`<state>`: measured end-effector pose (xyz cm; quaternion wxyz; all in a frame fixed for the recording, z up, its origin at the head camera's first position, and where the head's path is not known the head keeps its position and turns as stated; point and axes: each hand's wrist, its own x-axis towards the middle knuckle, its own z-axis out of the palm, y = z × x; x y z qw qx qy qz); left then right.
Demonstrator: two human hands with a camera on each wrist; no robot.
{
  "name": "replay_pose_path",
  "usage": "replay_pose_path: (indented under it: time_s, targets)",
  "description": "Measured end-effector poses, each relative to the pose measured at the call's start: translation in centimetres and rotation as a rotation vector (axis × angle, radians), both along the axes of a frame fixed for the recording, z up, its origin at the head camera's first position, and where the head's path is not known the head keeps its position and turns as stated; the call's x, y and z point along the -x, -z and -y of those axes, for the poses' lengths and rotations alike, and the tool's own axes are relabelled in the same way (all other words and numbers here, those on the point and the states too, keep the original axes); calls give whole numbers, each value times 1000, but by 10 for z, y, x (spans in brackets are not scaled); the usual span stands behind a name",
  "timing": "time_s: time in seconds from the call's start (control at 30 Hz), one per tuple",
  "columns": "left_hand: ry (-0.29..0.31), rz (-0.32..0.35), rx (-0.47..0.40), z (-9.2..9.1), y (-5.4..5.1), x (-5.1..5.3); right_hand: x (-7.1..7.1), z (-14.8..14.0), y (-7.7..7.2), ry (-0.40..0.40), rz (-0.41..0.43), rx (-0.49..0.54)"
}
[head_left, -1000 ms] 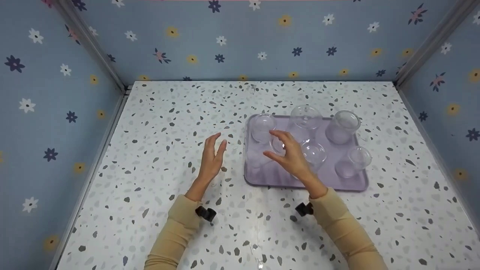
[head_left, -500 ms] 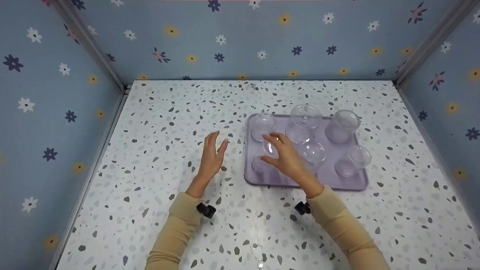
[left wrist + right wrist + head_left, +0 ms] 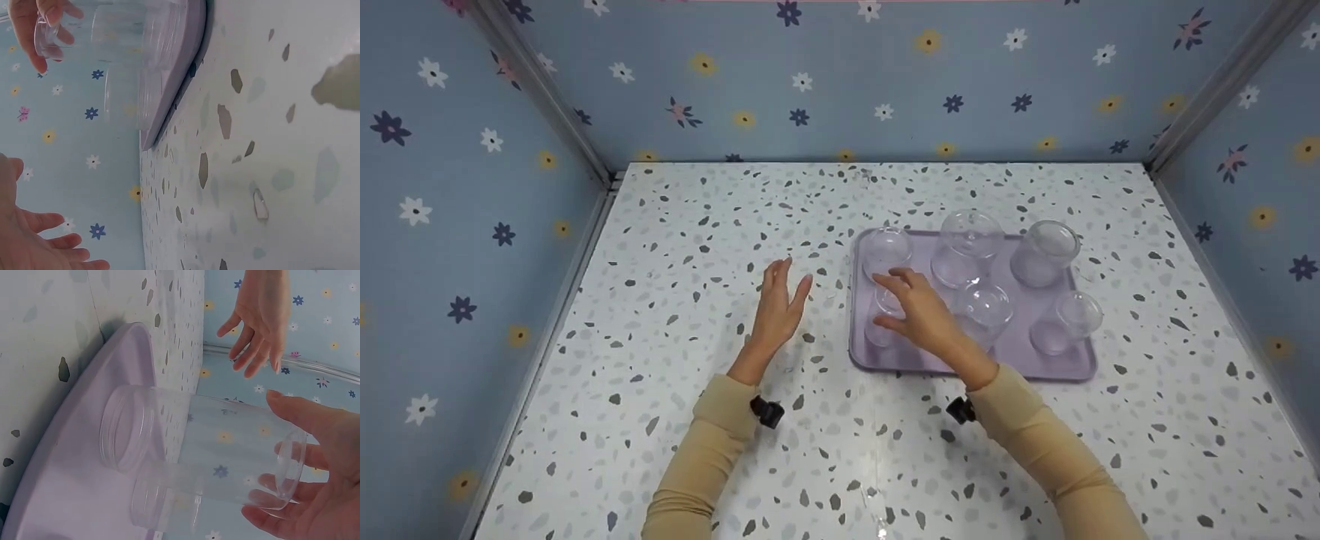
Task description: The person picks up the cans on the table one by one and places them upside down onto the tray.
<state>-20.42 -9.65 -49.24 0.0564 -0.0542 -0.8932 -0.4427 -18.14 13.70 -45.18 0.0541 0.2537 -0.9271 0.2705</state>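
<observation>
My right hand (image 3: 926,319) is over the left part of a lilac tray (image 3: 911,363). Its thumb and fingers curl round the upper end of a clear cylindrical cup (image 3: 219,444), whose base appears to stand on the tray. The hand partly hides this cup in the head view. To the left of the tray, my left hand (image 3: 775,307) is held above the tabletop, fingers extended and thumb apart, with nothing in it. In the left wrist view the fingers of the left hand (image 3: 39,242) stay well away from the cups.
More clear cups share the tray: one back left (image 3: 888,251), a large one back middle (image 3: 969,244), one back right (image 3: 1044,255), one at middle front (image 3: 986,311) and a small one front right (image 3: 1065,326). Flowered walls border the speckled table (image 3: 720,217).
My right hand has shifted left over the tray, and the rim of the cup in it has moved left too. My left hand has barely moved.
</observation>
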Motion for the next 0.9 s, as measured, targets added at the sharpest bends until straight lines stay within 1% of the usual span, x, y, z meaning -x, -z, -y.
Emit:
replay_pose_path:
  time_s: [0.07, 0.23, 0.33, 0.63, 0.73, 0.83, 0.9]
  targets:
    - [6, 1, 49, 1, -1, 2, 1, 1, 0, -6, -5, -10]
    - [18, -41, 165, 2, -7, 8, 5, 4, 2, -24, -22, -56]
    - [24, -50, 222, 2, -12, 10, 6, 5, 4, -39, -25, -75]
    - [41, -60, 357, 4, -21, 12, 4, 1, 9, -56, -58, -86]
    - [43, -51, 401, 6, -26, 13, 4, -5, 7, -62, -75, -85]
    - [45, -29, 441, 8, -31, 14, 6, -12, 1, -64, -91, -103]
    - [51, -16, 466, 8, -34, 15, 7, -17, -5, -62, -86, -108]
